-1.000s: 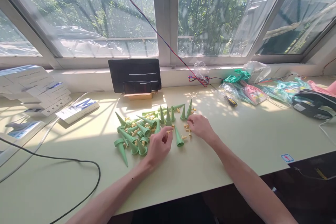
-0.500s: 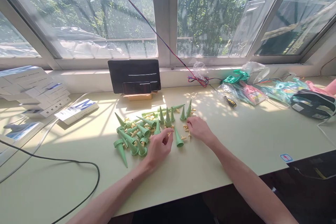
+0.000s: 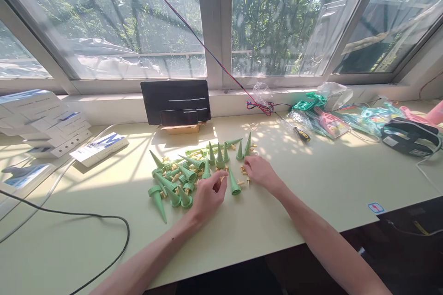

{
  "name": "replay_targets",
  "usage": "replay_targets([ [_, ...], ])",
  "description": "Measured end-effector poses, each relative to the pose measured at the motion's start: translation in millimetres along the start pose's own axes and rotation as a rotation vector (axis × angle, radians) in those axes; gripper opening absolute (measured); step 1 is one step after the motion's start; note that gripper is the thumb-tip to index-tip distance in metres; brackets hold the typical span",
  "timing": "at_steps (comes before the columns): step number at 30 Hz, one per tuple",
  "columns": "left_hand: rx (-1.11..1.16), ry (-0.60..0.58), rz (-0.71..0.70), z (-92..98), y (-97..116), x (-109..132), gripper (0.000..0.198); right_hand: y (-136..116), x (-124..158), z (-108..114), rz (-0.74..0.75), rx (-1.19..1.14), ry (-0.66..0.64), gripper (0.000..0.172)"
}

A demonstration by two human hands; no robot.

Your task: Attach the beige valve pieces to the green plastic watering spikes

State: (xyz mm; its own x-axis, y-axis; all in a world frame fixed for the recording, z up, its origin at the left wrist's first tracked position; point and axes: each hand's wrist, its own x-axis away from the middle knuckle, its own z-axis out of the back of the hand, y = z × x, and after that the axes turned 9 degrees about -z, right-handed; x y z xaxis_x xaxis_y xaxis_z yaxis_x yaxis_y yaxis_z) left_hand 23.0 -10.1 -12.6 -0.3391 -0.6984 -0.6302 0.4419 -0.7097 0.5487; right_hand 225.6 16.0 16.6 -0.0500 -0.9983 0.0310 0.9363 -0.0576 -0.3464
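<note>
Work appears unfinished: some green plastic spikes stand upright on the surface; others lie heaped among yellow pegs. Left hand, right hand — both curled; I cannot tell whether either grips anything.

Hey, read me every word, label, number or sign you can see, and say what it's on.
"M": on the single white box; its smaller print is unreadable.
Stacked white boxes: print too small.
Blue-bordered sticker: red mark, unreadable.
Black object: labels too small.
Green spikes: none visible.
</note>
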Motion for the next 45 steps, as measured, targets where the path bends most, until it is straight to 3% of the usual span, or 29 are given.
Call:
replay_targets([
  [31, 0.005, -0.014, 0.006, -0.5, -2.2, -0.2, 0.013, -1.2, -2.6, -3.8, -0.027, 0.035, -0.054, 0.016],
  [45, -0.002, -0.024, -0.002, 0.5, 0.0, -0.7, 0.015, 0.9, -4.5, -5.6, -0.022, -0.126, 0.04, 0.021],
])
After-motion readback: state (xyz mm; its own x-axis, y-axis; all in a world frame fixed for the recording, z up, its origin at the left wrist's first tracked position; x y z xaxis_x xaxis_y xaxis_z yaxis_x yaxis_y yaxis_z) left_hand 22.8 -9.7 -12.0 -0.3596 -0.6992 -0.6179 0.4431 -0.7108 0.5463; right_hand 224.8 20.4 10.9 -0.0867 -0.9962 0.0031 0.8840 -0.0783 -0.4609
